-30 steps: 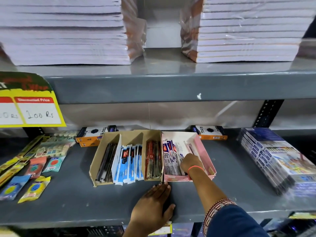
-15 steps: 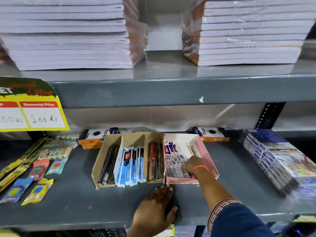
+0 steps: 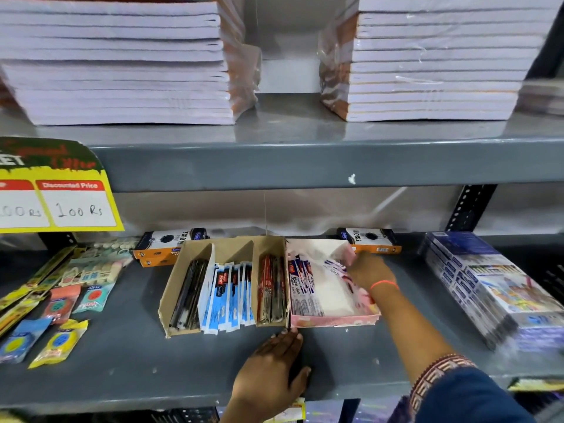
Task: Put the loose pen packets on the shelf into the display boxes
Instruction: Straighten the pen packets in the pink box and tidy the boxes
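Observation:
A brown cardboard display box (image 3: 183,288) holds dark pens, blue-and-white pen packets (image 3: 227,296) and red packets (image 3: 270,288) in separate compartments. A pink display box (image 3: 332,321) stands against its right side, with white, red and blue packets (image 3: 300,285) leaning at its left. My right hand (image 3: 367,273) is at the pink box's far right corner. Its fingers curl onto blurred pen packets (image 3: 334,265) by the right wall. My left hand (image 3: 270,370) lies flat on the grey shelf (image 3: 128,355), fingertips touching the boxes' front where they meet.
Loose eraser and sharpener packs (image 3: 61,343) lie at the left. Two orange-black boxes (image 3: 166,244) (image 3: 370,241) sit behind the display boxes. A wrapped stack of blue packs (image 3: 488,288) fills the right. Notebook stacks (image 3: 122,62) load the upper shelf, and a yellow price sign (image 3: 55,199) hangs at left.
My right hand has moved from the middle of the pink box back to its far right corner, taking packets along the right wall. My left hand has stayed at the boxes' front.

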